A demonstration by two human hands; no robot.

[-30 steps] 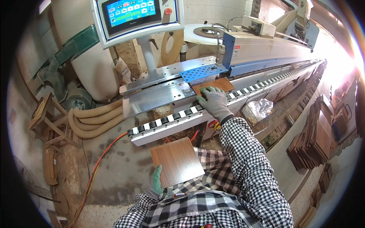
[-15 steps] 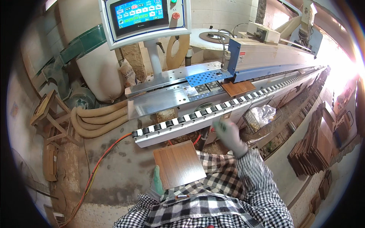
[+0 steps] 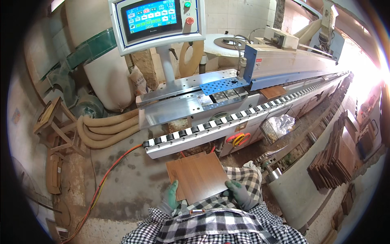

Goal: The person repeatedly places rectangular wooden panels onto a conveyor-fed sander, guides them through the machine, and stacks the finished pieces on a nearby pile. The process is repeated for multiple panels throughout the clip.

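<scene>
At my lap are wood-grain brown boards (image 3: 203, 177), seemingly two, one lying slightly askew over the other. My left hand (image 3: 172, 193), in a grey-green glove, closes on their left edge with the thumb on the face. My right hand (image 3: 238, 192), gloved alike, grips the right edge near the lower corner. Most fingers of both hands are hidden under the boards. Beyond them runs the machine's white rail (image 3: 191, 136) with black-and-white rollers. Another brown board (image 3: 273, 92) lies partly under the blue-edged machine beam (image 3: 292, 67).
A control screen (image 3: 152, 18) with green and red buttons stands at the back. Ribbed hoses (image 3: 107, 134) and an orange cable (image 3: 107, 177) lie at left. A wire basket (image 3: 280, 124) with plastic hangs on the machine's side. Stacked brown boards (image 3: 333, 158) lean at right.
My right hand has come back from near the roller rail to the boards' right edge. The board on the machine has travelled right along the beam. The held boards now appear offset.
</scene>
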